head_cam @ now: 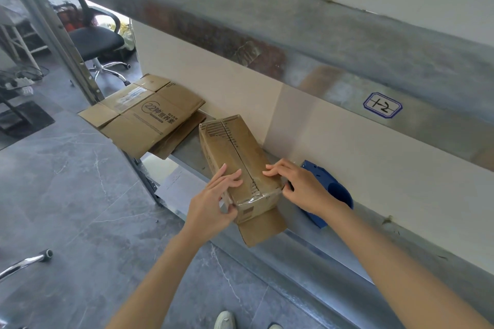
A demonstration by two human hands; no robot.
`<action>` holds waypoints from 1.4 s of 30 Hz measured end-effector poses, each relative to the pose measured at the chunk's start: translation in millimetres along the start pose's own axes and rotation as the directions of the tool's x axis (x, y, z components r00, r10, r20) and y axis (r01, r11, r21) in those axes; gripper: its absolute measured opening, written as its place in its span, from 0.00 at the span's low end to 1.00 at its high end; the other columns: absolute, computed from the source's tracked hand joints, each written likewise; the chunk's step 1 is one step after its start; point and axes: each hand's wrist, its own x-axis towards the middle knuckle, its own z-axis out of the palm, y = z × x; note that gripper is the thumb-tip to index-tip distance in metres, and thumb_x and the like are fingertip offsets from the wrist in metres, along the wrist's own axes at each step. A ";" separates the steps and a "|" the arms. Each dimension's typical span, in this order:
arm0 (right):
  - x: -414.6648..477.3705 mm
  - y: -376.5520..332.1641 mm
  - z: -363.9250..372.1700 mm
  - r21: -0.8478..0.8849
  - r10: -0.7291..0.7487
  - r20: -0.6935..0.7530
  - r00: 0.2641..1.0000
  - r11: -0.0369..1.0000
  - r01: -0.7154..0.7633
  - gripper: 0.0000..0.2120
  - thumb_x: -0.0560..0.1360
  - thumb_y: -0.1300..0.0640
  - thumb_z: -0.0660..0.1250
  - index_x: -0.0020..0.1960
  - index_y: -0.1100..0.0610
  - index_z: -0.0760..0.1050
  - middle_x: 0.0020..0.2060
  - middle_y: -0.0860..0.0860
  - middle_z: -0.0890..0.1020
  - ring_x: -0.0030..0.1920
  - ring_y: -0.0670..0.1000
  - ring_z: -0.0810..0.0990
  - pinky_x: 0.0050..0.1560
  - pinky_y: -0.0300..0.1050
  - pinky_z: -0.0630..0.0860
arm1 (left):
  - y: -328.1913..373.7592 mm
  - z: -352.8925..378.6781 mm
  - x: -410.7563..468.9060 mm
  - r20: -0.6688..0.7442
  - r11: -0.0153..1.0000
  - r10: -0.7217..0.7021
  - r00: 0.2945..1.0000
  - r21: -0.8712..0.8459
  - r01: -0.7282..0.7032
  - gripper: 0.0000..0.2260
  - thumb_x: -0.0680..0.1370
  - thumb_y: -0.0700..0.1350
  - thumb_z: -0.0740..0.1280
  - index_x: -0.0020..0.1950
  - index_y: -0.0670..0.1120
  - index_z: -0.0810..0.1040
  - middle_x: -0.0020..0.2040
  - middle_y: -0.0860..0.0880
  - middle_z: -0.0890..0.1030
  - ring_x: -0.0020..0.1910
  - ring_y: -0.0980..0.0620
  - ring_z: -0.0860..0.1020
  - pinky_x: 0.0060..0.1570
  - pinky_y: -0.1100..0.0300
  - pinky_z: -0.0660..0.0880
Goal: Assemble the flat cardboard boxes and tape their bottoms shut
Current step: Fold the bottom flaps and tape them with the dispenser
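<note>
Risk: the clear tape (254, 199) covers only the near end of the box (235, 146). Uneven pressure could crease it or let the centre seam spread. A hard push could slide the box along the shelf (307, 248).

The left hand (211, 200) and right hand (299, 187) press on top with nearly straight fingers and thumbs at the near corners, grasping nothing.

The box is brown and worn, and one loose flap juts out near. It lies between the flat boxes (144, 120), far left, and the blue tape dispenser (336, 189), right.
</note>
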 end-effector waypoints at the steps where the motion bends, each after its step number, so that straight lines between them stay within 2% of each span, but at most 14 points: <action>1: -0.2 0.2 0.9 -0.004 0.004 -0.007 1.000 1.000 -0.004 0.27 0.72 0.73 0.63 0.64 0.50 0.76 0.64 0.39 0.74 0.47 0.41 0.77 0.41 0.30 0.71 | -0.5 -0.5 0.0 0.001 1.000 0.011 1.000 0.006 -0.011 0.23 0.70 0.37 0.72 0.62 0.55 0.79 0.68 0.70 0.71 0.75 0.68 0.57 0.52 0.64 0.77; 5: -4.6 -0.5 3.1 0.002 0.012 -0.033 0.999 1.000 -0.011 0.27 0.74 0.73 0.62 0.65 0.50 0.76 0.63 0.33 0.71 0.45 0.43 0.77 0.41 0.33 0.73 | -3.3 -4.2 -1.6 0.028 0.997 0.064 0.998 0.033 -0.064 0.23 0.70 0.38 0.73 0.63 0.55 0.78 0.70 0.68 0.70 0.76 0.65 0.58 0.58 0.68 0.70; 8: -8.1 0.5 4.1 0.024 0.027 -0.077 0.997 0.999 -0.025 0.25 0.75 0.71 0.63 0.65 0.50 0.76 0.65 0.37 0.72 0.49 0.42 0.77 0.47 0.35 0.76 | -6.3 -7.8 0.5 0.029 0.996 0.070 0.997 0.052 -0.072 0.24 0.69 0.40 0.74 0.63 0.57 0.78 0.73 0.67 0.67 0.75 0.65 0.59 0.62 0.70 0.65; 13: -13.7 8.0 3.7 0.199 0.180 -0.128 0.975 0.968 -0.153 0.23 0.77 0.67 0.65 0.66 0.47 0.75 0.59 0.39 0.78 0.50 0.42 0.80 0.52 0.47 0.81 | -5.3 -4.9 -0.8 0.041 0.993 0.078 0.996 0.087 -0.081 0.25 0.69 0.45 0.73 0.66 0.58 0.76 0.73 0.64 0.68 0.76 0.62 0.60 0.69 0.57 0.62; 18: -14.0 3.5 5.1 0.372 0.320 -0.122 0.940 0.893 -0.255 0.18 0.81 0.63 0.60 0.65 0.46 0.75 0.55 0.39 0.80 0.52 0.37 0.78 0.56 0.44 0.78 | 6.5 4.3 -2.2 -0.006 0.974 0.074 0.997 0.217 -0.071 0.25 0.69 0.56 0.66 0.67 0.57 0.75 0.72 0.63 0.70 0.75 0.61 0.62 0.68 0.61 0.57; 20: -12.1 -1.0 6.6 0.446 0.374 -0.112 0.921 0.847 -0.290 0.16 0.82 0.60 0.59 0.66 0.46 0.75 0.58 0.41 0.79 0.55 0.35 0.76 0.60 0.43 0.76 | 9.0 8.1 -3.2 -0.032 0.969 0.078 0.996 0.238 -0.068 0.27 0.69 0.58 0.66 0.68 0.56 0.74 0.70 0.62 0.71 0.73 0.60 0.64 0.68 0.61 0.57; 24: -5.3 -12.5 13.3 0.481 0.390 -0.064 0.919 0.819 -0.314 0.19 0.83 0.49 0.60 0.73 0.47 0.68 0.69 0.45 0.72 0.67 0.44 0.69 0.68 0.43 0.67 | 9.3 15.7 0.7 -0.100 0.953 0.120 0.988 0.290 -0.086 0.23 0.69 0.60 0.69 0.63 0.56 0.78 0.67 0.61 0.74 0.67 0.56 0.70 0.67 0.64 0.56; 26: 0.0 -17.2 15.8 0.464 0.393 -0.070 0.917 0.826 -0.319 0.24 0.82 0.46 0.61 0.76 0.47 0.64 0.72 0.46 0.67 0.71 0.45 0.66 0.71 0.45 0.64 | 7.9 21.1 6.1 -0.149 0.941 0.157 0.976 0.323 -0.102 0.22 0.68 0.61 0.72 0.61 0.57 0.79 0.65 0.61 0.76 0.65 0.55 0.71 0.68 0.59 0.55; 29: 8.6 -18.7 14.7 0.468 0.435 -0.066 0.898 0.808 -0.357 0.28 0.79 0.42 0.63 0.77 0.46 0.61 0.75 0.47 0.63 0.74 0.46 0.62 0.73 0.47 0.63 | 5.3 29.4 16.0 -0.196 0.925 0.196 0.961 0.364 -0.114 0.22 0.67 0.62 0.75 0.59 0.59 0.79 0.63 0.60 0.76 0.65 0.52 0.70 0.70 0.43 0.51; 31: 12.1 -19.5 14.8 0.459 0.450 -0.070 0.890 0.807 -0.372 0.29 0.79 0.44 0.65 0.77 0.46 0.60 0.76 0.47 0.60 0.75 0.46 0.60 0.73 0.46 0.62 | 1.8 31.3 22.9 -0.177 0.915 0.202 0.963 0.386 -0.121 0.21 0.68 0.63 0.73 0.58 0.59 0.79 0.62 0.59 0.76 0.66 0.50 0.70 0.70 0.37 0.51; 34: 14.0 -23.3 19.7 0.442 0.472 -0.094 0.876 0.809 -0.388 0.28 0.80 0.50 0.65 0.77 0.47 0.60 0.79 0.47 0.55 0.78 0.47 0.54 0.76 0.49 0.60 | -10.2 22.5 34.0 -0.113 0.914 0.204 0.972 0.379 -0.148 0.20 0.68 0.64 0.72 0.57 0.59 0.78 0.62 0.58 0.76 0.66 0.49 0.71 0.69 0.35 0.53; 38: 13.8 -33.5 26.0 0.453 0.560 -0.145 0.816 0.770 -0.448 0.26 0.81 0.52 0.63 0.77 0.44 0.60 0.80 0.47 0.48 0.79 0.45 0.50 0.72 0.36 0.52 | -42.8 -16.7 58.7 -0.083 0.918 0.244 0.966 0.341 -0.202 0.20 0.68 0.60 0.75 0.57 0.55 0.79 0.60 0.56 0.77 0.63 0.48 0.73 0.70 0.37 0.54; 41: 17.4 -47.5 35.5 0.472 0.645 -0.244 0.724 0.731 -0.493 0.23 0.82 0.56 0.62 0.76 0.46 0.63 0.80 0.48 0.51 0.77 0.46 0.55 0.58 0.17 0.55 | -68.7 -53.6 85.4 -0.054 0.916 0.278 0.959 0.315 -0.248 0.24 0.67 0.60 0.76 0.59 0.53 0.79 0.62 0.55 0.76 0.65 0.48 0.71 0.70 0.44 0.58; 42: 20.3 -52.5 39.1 0.478 0.670 -0.281 0.687 0.719 -0.505 0.23 0.82 0.58 0.62 0.76 0.48 0.64 0.80 0.49 0.54 0.77 0.47 0.58 0.55 0.16 0.57 | -74.6 -64.2 94.3 -0.023 0.920 0.285 0.958 0.288 -0.266 0.26 0.67 0.63 0.74 0.61 0.53 0.78 0.63 0.55 0.75 0.66 0.48 0.70 0.68 0.48 0.60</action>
